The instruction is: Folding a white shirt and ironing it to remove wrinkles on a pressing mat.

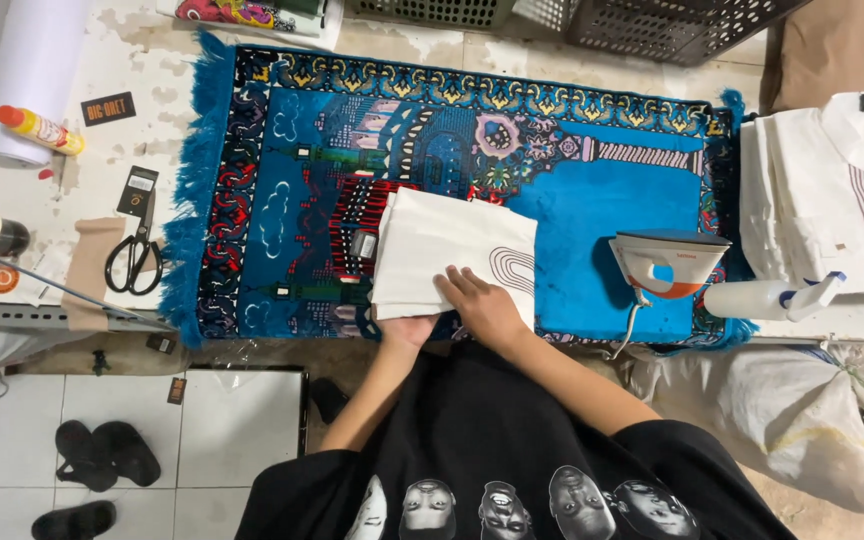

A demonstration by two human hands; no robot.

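A folded white garment (pixel 442 245) with curved stripe lines at one corner lies on a blue patterned rug (pixel 592 215) that covers the table. My left hand (pixel 409 328) grips the garment's near edge, fingers tucked under it. My right hand (pixel 482 305) lies flat on top of the garment near its lower right corner, fingers spread. An orange and white iron (pixel 667 262) stands upright on the rug to the right of my hands, its cord hanging off the near edge.
A stack of folded white shirts (pixel 832 195) and a white spray bottle (pixel 772 297) sit at the right. Black scissors (pixel 134 260), a yellow bottle (pixel 40 128), a white roll (pixel 30 70) and tags lie at the left. Crates stand behind the table; sandals lie on the floor.
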